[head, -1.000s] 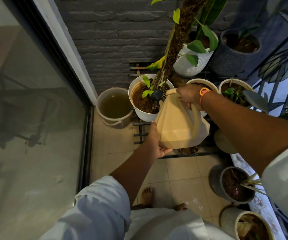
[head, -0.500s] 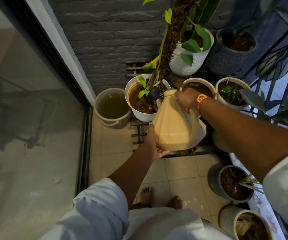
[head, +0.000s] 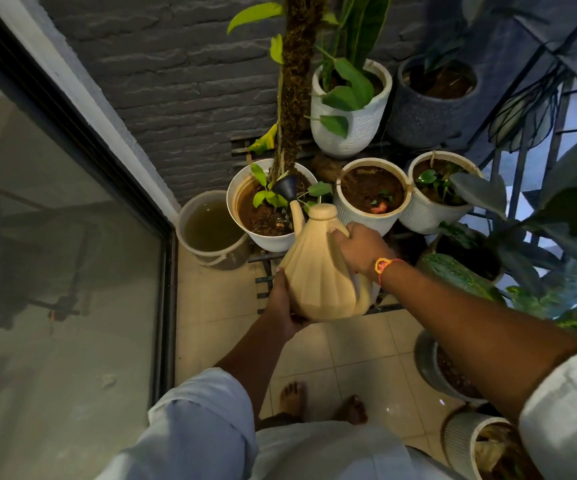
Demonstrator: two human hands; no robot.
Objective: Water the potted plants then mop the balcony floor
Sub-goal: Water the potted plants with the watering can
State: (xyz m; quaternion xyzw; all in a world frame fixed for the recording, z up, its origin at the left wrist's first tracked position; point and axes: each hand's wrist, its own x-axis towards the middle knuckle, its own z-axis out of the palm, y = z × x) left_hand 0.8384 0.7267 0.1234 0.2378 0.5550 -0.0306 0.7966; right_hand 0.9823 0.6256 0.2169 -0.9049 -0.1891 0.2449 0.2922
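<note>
The person is watering. The right hand (head: pixel 359 251) is closed round the handle of the tan watering can (head: pixel 325 271), and the left hand (head: pixel 285 306) is cupped under its bottom. That is a good two-hand grip.

The can's dark spout head (head: pixel 287 186) sits over the soil of the white pot (head: pixel 269 202), at 11 o'clock from the can. To do it well, tip slowly, keep the spout over the soil, and stop before the pot fills up.

More pots wait at 1 o'clock, like the middle pot (head: pixel 371 195).

I cannot see any water coming out. No mop shows. The pots at 4 o'clock are cut off by the arm and edge.
</note>
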